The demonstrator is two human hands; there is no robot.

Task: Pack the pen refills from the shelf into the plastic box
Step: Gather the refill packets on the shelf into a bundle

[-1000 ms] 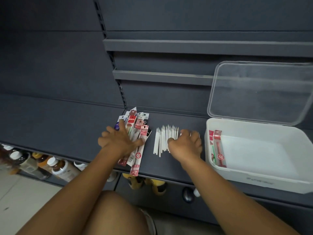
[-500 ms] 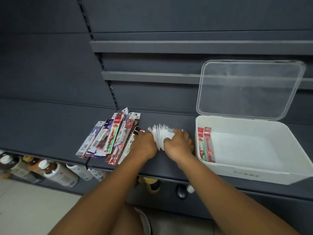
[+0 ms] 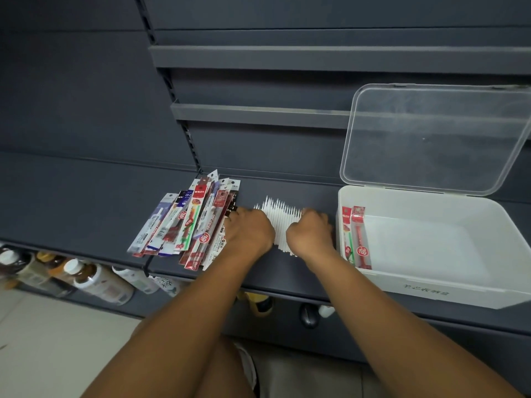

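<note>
A row of loose white pen refills [image 3: 280, 218] lies on the dark shelf [image 3: 86, 208]. My left hand [image 3: 250, 231] presses against the row's left side and my right hand [image 3: 311, 232] against its right side, fingers curled down onto the refills. A fan of packaged refills [image 3: 189, 222] in red, white and blue wrappers lies left of my left hand. The white plastic box [image 3: 431, 288] stands at the right with its clear lid [image 3: 431, 139] raised; two red refill packs [image 3: 355, 237] lean on its left wall.
Bottles [image 3: 94, 280] lie on the lower shelf under the front edge at left. Two narrow grey ledges [image 3: 258, 113] run along the back panel above. The pale floor [image 3: 43, 340] shows at bottom left.
My left hand left the packaged refills and moved right to the loose white refills. Both hands have closed in on the white row, bunching it together.
</note>
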